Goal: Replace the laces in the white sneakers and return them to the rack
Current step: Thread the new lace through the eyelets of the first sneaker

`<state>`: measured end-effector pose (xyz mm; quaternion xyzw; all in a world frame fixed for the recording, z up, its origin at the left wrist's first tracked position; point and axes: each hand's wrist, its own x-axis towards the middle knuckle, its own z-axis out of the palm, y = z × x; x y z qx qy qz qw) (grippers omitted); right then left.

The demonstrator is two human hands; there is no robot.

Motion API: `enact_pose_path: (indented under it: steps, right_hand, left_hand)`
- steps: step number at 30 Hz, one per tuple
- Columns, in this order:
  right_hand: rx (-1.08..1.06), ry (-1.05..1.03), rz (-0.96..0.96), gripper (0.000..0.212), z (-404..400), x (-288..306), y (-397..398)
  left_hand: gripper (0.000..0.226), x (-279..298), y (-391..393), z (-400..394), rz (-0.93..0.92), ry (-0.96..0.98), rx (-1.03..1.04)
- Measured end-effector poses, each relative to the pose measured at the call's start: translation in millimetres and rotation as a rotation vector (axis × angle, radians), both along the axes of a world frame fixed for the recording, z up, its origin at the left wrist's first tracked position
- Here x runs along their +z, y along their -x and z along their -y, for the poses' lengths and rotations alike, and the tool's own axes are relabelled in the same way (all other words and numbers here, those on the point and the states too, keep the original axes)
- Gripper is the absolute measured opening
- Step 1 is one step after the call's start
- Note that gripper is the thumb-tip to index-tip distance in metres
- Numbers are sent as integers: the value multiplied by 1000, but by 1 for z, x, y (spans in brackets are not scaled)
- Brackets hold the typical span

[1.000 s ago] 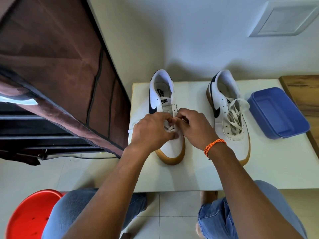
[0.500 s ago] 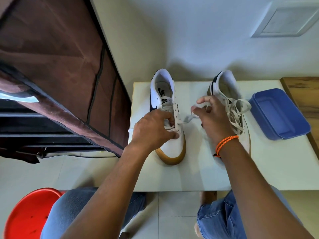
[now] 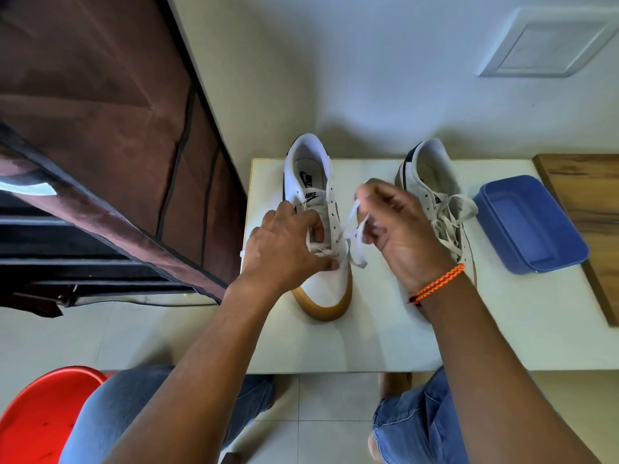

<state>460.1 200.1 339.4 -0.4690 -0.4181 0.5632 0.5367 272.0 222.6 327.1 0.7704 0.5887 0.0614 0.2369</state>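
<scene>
My left hand (image 3: 288,244) rests on the left sneaker (image 3: 320,229), fingers curled into its throat and pinching the lacing there. My right hand (image 3: 398,226) is raised just right of that sneaker, fingers curled round a white lace (image 3: 351,236) that runs down to its eyelets. That sneaker stands on the white table (image 3: 502,329), toe toward me. The second sneaker (image 3: 435,202) sits right of it, partly behind my right hand, loosely laced. A blue tub (image 3: 529,222) lies further right of the left sneaker.

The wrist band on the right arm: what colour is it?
Orange, seen in the head view.
</scene>
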Motion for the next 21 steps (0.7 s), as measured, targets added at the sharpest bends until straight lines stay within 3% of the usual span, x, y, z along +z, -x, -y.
enact_pose_path:
  steps: [4,7,9,11,13,14,16,17,21]
  right_hand:
    - [73,-79,-491,32,3,17,-8]
    - [23,-73,-590,31,1,19,-10]
    - [-125,-12,-381,19,0,12,-11]
    - [-264,19,178,9,-2,-3,-12]
    - [-187,52,701,15,-1,-20,-8]
    - [-88,104,838,24,1,-25,-4]
    - [101,183,1016,38,4,-32,1]
    - [156,165,1054,34,5,-34,4]
    - [188,1,979,24,4,-27,7]
  left_hand:
    - [52,0,0,0,-19,-26,-5]
    - [51,-1,-1,0,-15,-16,-1]
    - [50,-1,-1,0,-2,-4,2]
    - [49,-1,0,-1,5,7,3]
    - [49,-1,-1,-1,7,8,0]
    - [49,-2,0,-1,8,6,0]
    - [49,-3,-1,-1,23,0,4]
    - [49,-3,-1,-1,31,-2,6]
    - [49,-3,0,-1,26,-5,5]
